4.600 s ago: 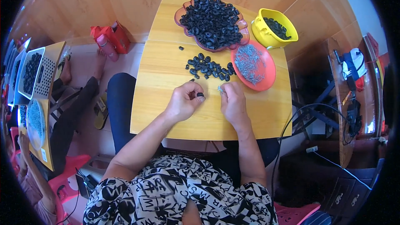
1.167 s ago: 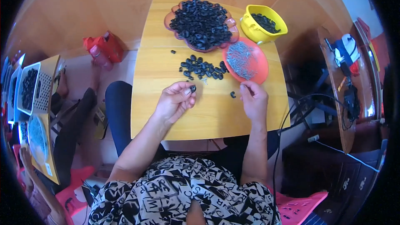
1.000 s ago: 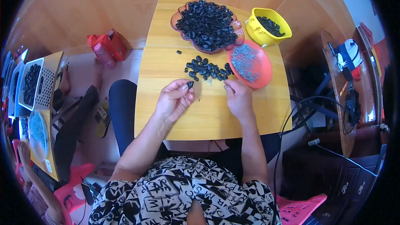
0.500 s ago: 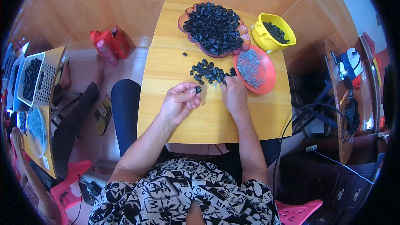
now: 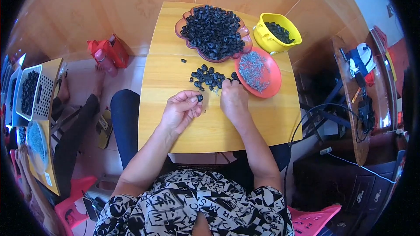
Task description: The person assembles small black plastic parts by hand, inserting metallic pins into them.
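1. Our left hand [image 5: 178,110] pinches one small black piece [image 5: 200,98] between thumb and forefinger, its other fingers loosely curled; the piece is too small for us to read its long axis.
2. Our right hand [image 5: 234,100] has its fingertips narrowed together, pointing away from us; we cannot tell whether they grip anything.
3. The loose black cluster [image 5: 208,78] lies on the table [image 5: 162,74] just beyond both hands, spread longest from left to right. Our right hand is nearer, at the cluster's right end; whether it touches, we cannot tell.
4. Small silvery bits [image 5: 215,91] lie between our hands, at the cluster's near edge.
5. Farther out, the red plate [image 5: 274,83] of metal parts sits right of the cluster, the heaped bowl [image 5: 179,29] beyond it, and the yellow bucket [image 5: 264,40] at far right.
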`<move>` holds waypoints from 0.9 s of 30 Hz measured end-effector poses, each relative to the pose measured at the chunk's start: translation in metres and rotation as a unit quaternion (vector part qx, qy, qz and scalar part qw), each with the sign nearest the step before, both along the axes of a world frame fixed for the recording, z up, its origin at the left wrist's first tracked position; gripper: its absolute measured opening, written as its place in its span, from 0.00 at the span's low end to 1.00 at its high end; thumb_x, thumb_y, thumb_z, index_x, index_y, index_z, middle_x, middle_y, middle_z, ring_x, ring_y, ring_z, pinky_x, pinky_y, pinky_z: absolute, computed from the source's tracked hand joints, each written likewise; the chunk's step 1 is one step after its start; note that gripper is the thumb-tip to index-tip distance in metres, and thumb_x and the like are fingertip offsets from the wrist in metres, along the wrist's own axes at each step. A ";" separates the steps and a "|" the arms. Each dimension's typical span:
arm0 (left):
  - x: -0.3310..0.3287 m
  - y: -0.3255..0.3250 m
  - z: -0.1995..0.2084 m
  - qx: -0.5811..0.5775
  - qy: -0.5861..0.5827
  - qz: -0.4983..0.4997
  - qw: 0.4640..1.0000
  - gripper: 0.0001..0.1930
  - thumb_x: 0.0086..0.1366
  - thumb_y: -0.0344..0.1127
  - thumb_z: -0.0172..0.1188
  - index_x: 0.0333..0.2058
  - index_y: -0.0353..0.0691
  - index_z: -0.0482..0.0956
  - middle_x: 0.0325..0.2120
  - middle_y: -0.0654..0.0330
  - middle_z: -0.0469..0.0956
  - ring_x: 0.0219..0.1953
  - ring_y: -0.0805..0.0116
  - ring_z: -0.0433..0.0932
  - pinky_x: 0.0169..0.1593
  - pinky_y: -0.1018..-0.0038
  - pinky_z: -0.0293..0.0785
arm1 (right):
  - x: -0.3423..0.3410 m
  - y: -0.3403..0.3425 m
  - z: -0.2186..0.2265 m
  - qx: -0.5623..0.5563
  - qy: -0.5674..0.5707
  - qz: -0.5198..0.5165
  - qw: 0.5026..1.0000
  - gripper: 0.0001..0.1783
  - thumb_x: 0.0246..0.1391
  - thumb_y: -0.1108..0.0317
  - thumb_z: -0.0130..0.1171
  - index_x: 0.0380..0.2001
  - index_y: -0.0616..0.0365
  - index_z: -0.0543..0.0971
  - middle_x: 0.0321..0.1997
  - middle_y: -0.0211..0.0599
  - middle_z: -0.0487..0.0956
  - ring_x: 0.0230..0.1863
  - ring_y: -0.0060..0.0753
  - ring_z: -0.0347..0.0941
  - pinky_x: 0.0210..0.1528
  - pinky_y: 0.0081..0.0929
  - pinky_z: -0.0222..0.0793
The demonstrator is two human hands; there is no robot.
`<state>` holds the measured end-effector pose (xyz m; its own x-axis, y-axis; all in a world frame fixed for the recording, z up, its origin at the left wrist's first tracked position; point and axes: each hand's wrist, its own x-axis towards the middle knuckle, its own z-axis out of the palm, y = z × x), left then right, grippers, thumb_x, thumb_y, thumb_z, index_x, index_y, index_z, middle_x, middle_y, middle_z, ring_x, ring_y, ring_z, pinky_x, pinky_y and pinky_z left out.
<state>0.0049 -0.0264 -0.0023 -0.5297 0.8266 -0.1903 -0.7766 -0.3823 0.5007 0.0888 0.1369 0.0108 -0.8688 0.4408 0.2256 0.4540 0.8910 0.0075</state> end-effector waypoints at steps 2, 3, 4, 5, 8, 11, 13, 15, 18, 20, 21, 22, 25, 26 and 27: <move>0.000 0.001 0.000 -0.004 0.001 -0.004 1.000 0.06 0.58 0.24 0.53 0.35 0.31 0.75 0.24 0.55 0.76 0.22 0.69 0.73 0.25 0.77 0.67 | 0.003 -0.001 0.002 -0.015 -0.020 -0.014 1.000 0.11 0.38 0.76 0.55 0.30 0.61 0.71 0.29 0.45 0.72 0.31 0.46 0.73 0.30 0.35 0.71; 0.000 0.000 0.000 -0.014 -0.004 -0.005 1.000 0.06 0.58 0.24 0.53 0.35 0.31 0.75 0.25 0.55 0.76 0.22 0.69 0.73 0.25 0.78 0.68 | 0.007 -0.001 0.004 -0.016 -0.022 -0.011 1.000 0.11 0.38 0.76 0.55 0.30 0.61 0.71 0.29 0.45 0.72 0.31 0.46 0.73 0.30 0.35 0.71; 0.000 -0.001 0.000 -0.025 -0.009 -0.003 1.000 0.06 0.58 0.24 0.54 0.35 0.32 0.75 0.25 0.55 0.76 0.22 0.69 0.73 0.25 0.78 0.68 | 0.013 -0.001 0.007 -0.064 0.048 0.022 0.997 0.11 0.38 0.78 0.54 0.31 0.63 0.73 0.27 0.45 0.73 0.30 0.46 0.73 0.30 0.36 0.70; 0.001 -0.002 0.000 -0.027 -0.010 0.003 1.000 0.06 0.58 0.24 0.54 0.35 0.32 0.75 0.25 0.55 0.76 0.22 0.69 0.73 0.25 0.78 0.68 | 0.019 0.002 0.008 -0.113 0.117 0.054 0.985 0.12 0.37 0.80 0.53 0.31 0.64 0.74 0.26 0.46 0.73 0.28 0.45 0.72 0.29 0.38 0.68; 0.002 0.000 -0.003 0.013 0.012 -0.045 0.999 0.06 0.58 0.23 0.55 0.35 0.33 0.75 0.26 0.56 0.77 0.24 0.70 0.75 0.27 0.79 0.71 | 0.034 0.006 0.005 -0.493 0.247 0.071 0.831 0.09 0.46 0.80 0.52 0.33 0.66 0.76 0.23 0.31 0.73 0.22 0.24 0.67 0.24 0.20 0.63; 0.004 0.001 -0.003 0.026 0.021 -0.093 0.995 0.06 0.58 0.24 0.55 0.35 0.34 0.74 0.27 0.57 0.77 0.25 0.71 0.76 0.28 0.79 0.71 | 0.045 -0.001 0.025 -0.713 0.220 0.030 0.665 0.09 0.48 0.79 0.51 0.35 0.64 0.75 0.25 0.29 0.73 0.21 0.16 0.63 0.22 0.13 0.58; 0.005 0.002 -0.002 0.028 0.023 -0.112 0.993 0.06 0.58 0.24 0.55 0.35 0.34 0.74 0.28 0.57 0.77 0.26 0.71 0.77 0.28 0.80 0.72 | 0.046 -0.004 0.024 -0.788 0.239 0.040 0.566 0.10 0.47 0.79 0.51 0.36 0.64 0.75 0.25 0.31 0.73 0.20 0.16 0.63 0.21 0.13 0.57; 0.007 0.002 -0.002 0.008 0.039 -0.136 0.990 0.06 0.58 0.23 0.55 0.36 0.33 0.73 0.28 0.57 0.77 0.27 0.70 0.77 0.29 0.79 0.74 | 0.042 -0.011 0.022 -0.799 0.252 0.068 0.543 0.11 0.47 0.80 0.51 0.37 0.65 0.73 0.26 0.33 0.74 0.20 0.17 0.64 0.21 0.13 0.58; 0.008 0.003 -0.006 0.019 0.049 -0.144 0.988 0.07 0.58 0.22 0.55 0.36 0.33 0.73 0.28 0.57 0.77 0.28 0.70 0.78 0.29 0.79 0.74 | 0.041 -0.019 0.024 -0.805 0.248 0.067 0.534 0.10 0.47 0.80 0.50 0.35 0.65 0.73 0.27 0.35 0.74 0.20 0.18 0.64 0.21 0.14 0.58; 0.008 0.002 -0.005 0.009 0.050 -0.140 0.989 0.06 0.58 0.22 0.55 0.36 0.33 0.73 0.28 0.57 0.77 0.27 0.69 0.78 0.29 0.79 0.74 | 0.041 -0.021 0.025 -0.805 0.257 0.064 0.530 0.09 0.46 0.81 0.50 0.35 0.64 0.73 0.27 0.35 0.74 0.20 0.18 0.65 0.21 0.14 0.58; 0.010 0.002 -0.004 0.001 0.050 -0.135 0.990 0.06 0.58 0.22 0.55 0.36 0.33 0.73 0.28 0.57 0.77 0.27 0.69 0.78 0.29 0.79 0.75 | 0.043 -0.021 0.026 -0.805 0.265 0.060 0.528 0.09 0.46 0.81 0.50 0.34 0.64 0.73 0.27 0.35 0.75 0.21 0.18 0.66 0.21 0.14 0.59; 0.010 0.003 -0.003 0.001 0.049 -0.137 0.989 0.06 0.58 0.22 0.55 0.36 0.33 0.73 0.28 0.57 0.77 0.27 0.69 0.78 0.29 0.79 0.75 | 0.043 -0.022 0.027 -0.805 0.266 0.058 0.528 0.09 0.46 0.81 0.50 0.34 0.64 0.73 0.27 0.35 0.75 0.21 0.18 0.66 0.21 0.14 0.59; 0.011 0.003 -0.003 -0.002 0.067 -0.131 0.989 0.06 0.58 0.22 0.55 0.36 0.33 0.73 0.28 0.56 0.77 0.27 0.69 0.78 0.28 0.78 0.74 | 0.044 -0.026 0.029 -0.755 0.266 0.034 0.598 0.08 0.47 0.81 0.50 0.33 0.64 0.73 0.27 0.35 0.75 0.22 0.18 0.68 0.21 0.14 0.60; 0.011 0.003 -0.002 -0.008 0.073 -0.126 0.989 0.06 0.58 0.22 0.55 0.36 0.33 0.73 0.28 0.56 0.77 0.27 0.69 0.77 0.28 0.78 0.74 | 0.044 -0.026 0.030 -0.745 0.262 0.039 0.612 0.08 0.47 0.82 0.51 0.33 0.64 0.73 0.27 0.34 0.75 0.23 0.18 0.69 0.21 0.14 0.61; 0.011 0.003 -0.002 -0.015 0.079 -0.122 0.989 0.06 0.58 0.22 0.55 0.35 0.32 0.73 0.28 0.56 0.77 0.27 0.69 0.77 0.28 0.78 0.74 | 0.044 -0.027 0.030 -0.734 0.258 0.045 0.626 0.08 0.47 0.82 0.51 0.33 0.64 0.73 0.26 0.34 0.75 0.23 0.18 0.70 0.21 0.14 0.61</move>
<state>0.0161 -0.0236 -0.0044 -0.3395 0.9290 -0.1475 -0.7554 -0.1759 0.6312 0.1330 0.1102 0.0411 -0.8836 0.4564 -0.1047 0.0056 -0.2132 -0.9770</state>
